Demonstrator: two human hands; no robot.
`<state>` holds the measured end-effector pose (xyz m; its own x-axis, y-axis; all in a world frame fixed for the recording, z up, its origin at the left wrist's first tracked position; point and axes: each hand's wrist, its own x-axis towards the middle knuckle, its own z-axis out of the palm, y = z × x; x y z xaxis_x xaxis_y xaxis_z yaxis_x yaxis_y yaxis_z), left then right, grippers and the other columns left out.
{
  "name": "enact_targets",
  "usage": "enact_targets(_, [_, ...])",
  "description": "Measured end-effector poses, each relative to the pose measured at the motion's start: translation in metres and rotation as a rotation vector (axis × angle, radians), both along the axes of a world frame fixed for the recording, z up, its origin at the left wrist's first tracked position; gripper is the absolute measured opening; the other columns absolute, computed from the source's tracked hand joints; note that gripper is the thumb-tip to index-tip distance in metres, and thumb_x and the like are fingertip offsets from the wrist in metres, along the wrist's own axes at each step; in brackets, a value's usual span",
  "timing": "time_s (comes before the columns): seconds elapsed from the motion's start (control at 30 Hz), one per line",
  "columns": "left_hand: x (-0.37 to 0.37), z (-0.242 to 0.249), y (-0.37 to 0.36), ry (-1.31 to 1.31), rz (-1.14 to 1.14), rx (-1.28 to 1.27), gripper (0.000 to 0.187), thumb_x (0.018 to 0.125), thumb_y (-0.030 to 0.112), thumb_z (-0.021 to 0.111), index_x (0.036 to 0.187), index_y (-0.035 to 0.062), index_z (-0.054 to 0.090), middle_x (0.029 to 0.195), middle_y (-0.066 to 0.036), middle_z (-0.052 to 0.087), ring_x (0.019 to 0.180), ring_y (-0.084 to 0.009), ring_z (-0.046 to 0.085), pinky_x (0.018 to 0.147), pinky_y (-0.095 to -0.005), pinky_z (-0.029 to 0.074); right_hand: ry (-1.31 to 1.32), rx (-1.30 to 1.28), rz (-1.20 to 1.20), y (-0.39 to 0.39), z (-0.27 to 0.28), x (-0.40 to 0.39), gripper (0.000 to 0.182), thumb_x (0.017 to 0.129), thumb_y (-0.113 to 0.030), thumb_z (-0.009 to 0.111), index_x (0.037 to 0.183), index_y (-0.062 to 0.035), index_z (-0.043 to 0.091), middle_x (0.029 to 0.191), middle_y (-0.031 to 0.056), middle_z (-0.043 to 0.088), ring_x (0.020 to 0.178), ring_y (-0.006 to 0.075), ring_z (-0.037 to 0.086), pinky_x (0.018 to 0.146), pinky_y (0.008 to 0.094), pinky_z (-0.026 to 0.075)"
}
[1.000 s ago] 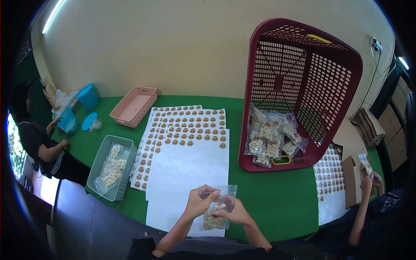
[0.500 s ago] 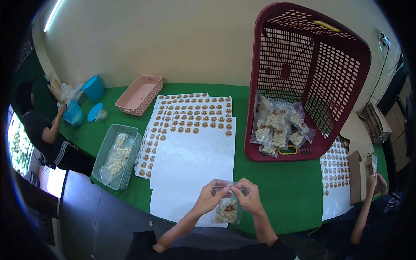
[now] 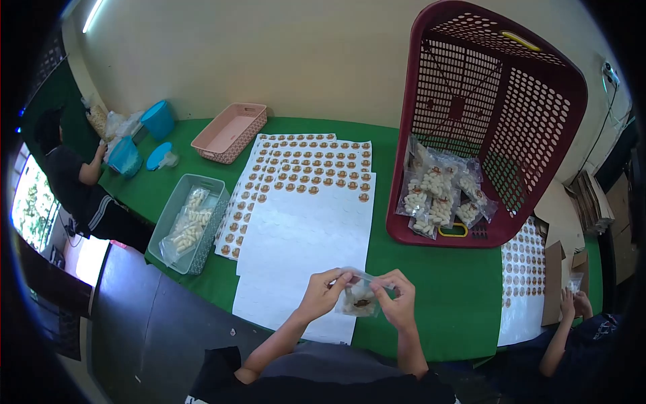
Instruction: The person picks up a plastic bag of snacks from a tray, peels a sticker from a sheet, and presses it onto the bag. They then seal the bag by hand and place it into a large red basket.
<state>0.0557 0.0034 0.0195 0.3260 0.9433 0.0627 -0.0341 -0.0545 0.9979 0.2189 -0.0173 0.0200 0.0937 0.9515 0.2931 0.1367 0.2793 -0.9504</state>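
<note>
Above the front edge of the table I hold a clear plastic bag [image 3: 359, 303] of pale, finger-like pieces, with a small brown sticker on its front. My left hand [image 3: 321, 294] pinches the top left corner of the bag. On the other side, my right hand [image 3: 398, 300] grips its top right corner between thumb and fingers. The bag tilts away from me, its upper edge stretched between both hands. Beneath it lie white sticker sheets [image 3: 303, 236]; round brown stickers remain along the upper rows.
A maroon basket [image 3: 398, 202] on its side holds several filled bags [image 3: 441, 195]. At left stand a grey-green tray [image 3: 219, 232] with filled bags and a pink tray [image 3: 229, 128]. Blue containers [image 3: 158, 120] are farther back. Other people work at far left [image 3: 74, 168] and right [image 3: 565, 330].
The bag has been raised and tipped, so its lower end now points away from me. My hands have moved slightly up and right. The whole view has shifted a little.
</note>
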Motion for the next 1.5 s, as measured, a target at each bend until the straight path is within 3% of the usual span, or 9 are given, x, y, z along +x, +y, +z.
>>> enact_targets(0.2, [0.001, 0.012, -0.002, 0.070, -0.052, -0.230, 0.025, 0.085, 0.017, 0.045, 0.097, -0.0021, 0.055, 0.086, -0.007, 0.058, 0.083, -0.0127, 0.054, 0.070, -0.0258, 0.045, -0.132, 0.028, 0.012, -0.020, 0.009, 0.005, 0.006, 0.072, -0.002, 0.056, 0.075, 0.0025, 0.059, 0.074, 0.0088, 0.057, 0.068, 0.0150, 0.054, 0.063, 0.0252, 0.042])
enact_targets(0.47, [0.008, 0.026, -0.020, -0.040, -0.319, 0.222, 0.064, 0.076, 0.016, 0.059, 0.127, 0.0053, 0.023, 0.124, -0.012, 0.034, 0.114, -0.0230, 0.035, 0.095, -0.0359, 0.028, 0.294, 0.026, -0.055, -0.046, -0.001, -0.006, 0.024, 0.080, -0.009, 0.050, 0.100, 0.0042, 0.052, 0.110, 0.0184, 0.048, 0.101, 0.0240, 0.048, 0.086, 0.0319, 0.037])
enact_targets(0.67, [0.012, 0.009, -0.016, -0.189, -0.064, -0.164, 0.032, 0.086, 0.018, 0.042, 0.110, -0.0023, 0.047, 0.105, -0.014, 0.052, 0.099, -0.0205, 0.049, 0.084, -0.0299, 0.038, -0.054, 0.127, 0.054, -0.038, 0.004, -0.004, 0.032, 0.079, -0.016, 0.052, 0.106, 0.0011, 0.049, 0.107, 0.0186, 0.049, 0.101, 0.0248, 0.046, 0.087, 0.0329, 0.034])
enact_targets(0.73, [-0.002, 0.001, -0.007, -0.109, -0.154, -0.020, 0.024, 0.085, 0.016, 0.044, 0.095, -0.0041, 0.052, 0.092, -0.011, 0.056, 0.084, -0.0145, 0.054, 0.074, -0.0260, 0.043, 0.027, 0.061, -0.368, -0.029, 0.010, -0.009, 0.026, 0.077, -0.012, 0.054, 0.100, 0.0004, 0.049, 0.097, 0.0148, 0.050, 0.090, 0.0199, 0.048, 0.082, 0.0301, 0.036])
enact_targets(0.87, [-0.002, 0.002, -0.002, -0.023, -0.067, -0.089, 0.016, 0.081, 0.014, 0.052, 0.080, -0.0008, 0.056, 0.075, -0.005, 0.055, 0.069, -0.0086, 0.053, 0.061, -0.0217, 0.042, 0.361, -0.235, 0.179, -0.015, -0.003, -0.004, 0.023, 0.073, -0.008, 0.059, 0.092, 0.0008, 0.050, 0.084, 0.0065, 0.050, 0.077, 0.0138, 0.048, 0.073, 0.0251, 0.038])
enact_targets(1.03, [-0.003, -0.006, 0.004, -0.048, -0.012, -0.032, 0.016, 0.080, 0.015, 0.053, 0.080, -0.0003, 0.057, 0.074, -0.005, 0.055, 0.069, -0.0068, 0.052, 0.059, -0.0195, 0.041, 0.035, -0.147, 0.091, -0.005, -0.008, -0.009, 0.009, 0.074, -0.007, 0.058, 0.075, 0.0015, 0.055, 0.074, 0.0028, 0.051, 0.070, 0.0102, 0.047, 0.064, 0.0220, 0.037])
enact_targets(1.33, [-0.010, -0.003, 0.015, -0.069, -0.062, -0.105, 0.028, 0.087, 0.017, 0.040, 0.086, -0.0043, 0.058, 0.079, -0.007, 0.057, 0.078, -0.0110, 0.052, 0.071, -0.0237, 0.040, 0.156, -0.081, 0.233, 0.003, 0.008, 0.002, 0.014, 0.081, -0.009, 0.045, 0.086, 0.0005, 0.055, 0.076, 0.0057, 0.053, 0.068, 0.0132, 0.050, 0.063, 0.0232, 0.039])
enact_targets(1.43, [0.002, -0.004, 0.009, -0.049, 0.082, 0.017, 0.029, 0.084, 0.019, 0.045, 0.104, -0.0002, 0.049, 0.102, -0.010, 0.049, 0.094, -0.0161, 0.047, 0.080, -0.0279, 0.037, -0.092, -0.327, 0.203, 0.003, 0.012, 0.007, 0.022, 0.085, -0.014, 0.040, 0.094, 0.0012, 0.053, 0.091, 0.0080, 0.054, 0.082, 0.0160, 0.051, 0.070, 0.0277, 0.042])
enact_targets(1.5, [-0.003, -0.005, 0.006, 0.075, 0.114, 0.167, 0.051, 0.079, 0.022, 0.053, 0.122, 0.0053, 0.032, 0.120, -0.012, 0.033, 0.111, -0.0226, 0.034, 0.089, -0.0344, 0.031, 0.323, -0.430, -0.057, 0.006, 0.011, 0.002, 0.032, 0.088, -0.024, 0.036, 0.102, 0.0020, 0.048, 0.103, 0.0124, 0.050, 0.098, 0.0200, 0.047, 0.077, 0.0336, 0.043])
